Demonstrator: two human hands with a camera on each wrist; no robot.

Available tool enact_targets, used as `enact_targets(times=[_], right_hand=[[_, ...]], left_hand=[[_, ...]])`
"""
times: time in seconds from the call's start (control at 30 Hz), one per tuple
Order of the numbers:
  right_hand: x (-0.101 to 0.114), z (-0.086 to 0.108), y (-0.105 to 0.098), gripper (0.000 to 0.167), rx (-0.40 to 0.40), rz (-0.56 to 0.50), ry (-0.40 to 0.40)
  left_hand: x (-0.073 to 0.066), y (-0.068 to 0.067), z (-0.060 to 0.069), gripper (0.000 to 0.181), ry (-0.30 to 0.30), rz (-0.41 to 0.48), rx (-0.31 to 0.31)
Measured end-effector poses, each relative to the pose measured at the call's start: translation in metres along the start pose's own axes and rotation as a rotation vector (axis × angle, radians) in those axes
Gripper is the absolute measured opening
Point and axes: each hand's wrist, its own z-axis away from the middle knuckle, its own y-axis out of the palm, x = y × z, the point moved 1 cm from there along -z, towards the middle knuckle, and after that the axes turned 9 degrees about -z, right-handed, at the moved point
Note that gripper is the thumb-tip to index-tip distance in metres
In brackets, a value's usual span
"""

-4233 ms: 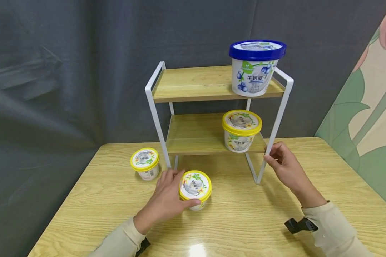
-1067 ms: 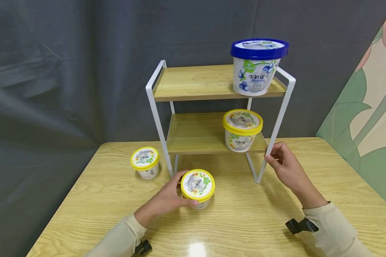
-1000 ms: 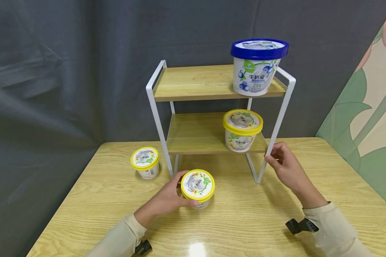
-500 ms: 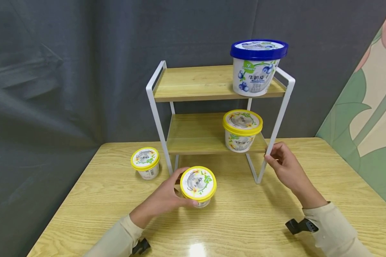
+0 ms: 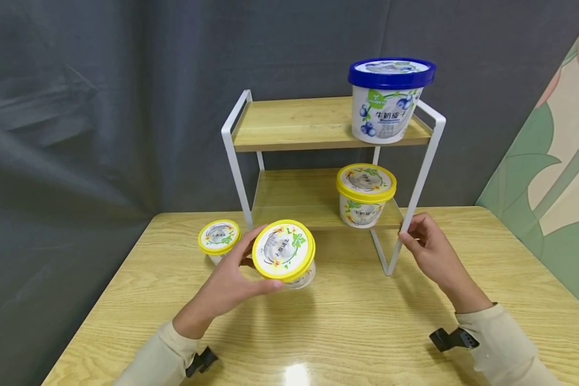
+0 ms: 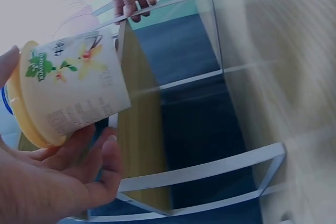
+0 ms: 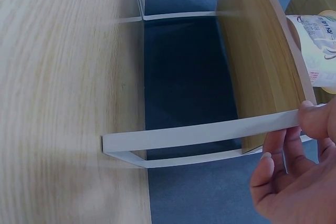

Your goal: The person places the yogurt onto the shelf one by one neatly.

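Since the earlier frame, a yellow-lidded tub [image 5: 283,251] had been raised; in the head view it was gripped, tilted, by the left hand [image 5: 224,284] before the rack [image 5: 299,123], whose right front leg [image 5: 420,179] was pinched by the right hand [image 5: 431,252]. In the left wrist view, the thumb [image 6: 7,65] was seen at its lid [image 6: 18,98]. In the right wrist view, the leg was clasped at the rack's lower shelf [image 7: 262,51].

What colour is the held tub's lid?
The lid is yellow around a printed white centre, clearest in the head view.
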Motion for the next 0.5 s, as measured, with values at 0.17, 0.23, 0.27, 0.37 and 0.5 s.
enact_targets(times=[0.17,0.23,0.27,0.37,0.5], right_hand=[[0.0,0.0,0.0,0.016,0.004,-0.007,-0.002],[0.0,0.0,-0.001,0.016,0.001,-0.006,0.0],[0.0,0.0,-0.001,0.016,0.0,-0.005,0.0],[0.0,0.0,-0.001,0.016,-0.001,-0.006,0.004],[0.0,-0.001,-0.001,0.016,0.0,-0.007,-0.003]], left_hand=[[-0.009,-0.002,-0.004,0.094,0.032,0.007,-0.058],[-0.014,-0.002,-0.008,0.094,0.031,0.013,-0.075],[-0.016,-0.002,-0.011,0.094,0.035,0.014,-0.085],[-0.021,-0.004,-0.019,0.094,0.046,0.015,-0.116],[-0.025,-0.004,-0.024,0.095,0.004,0.007,-0.149]])
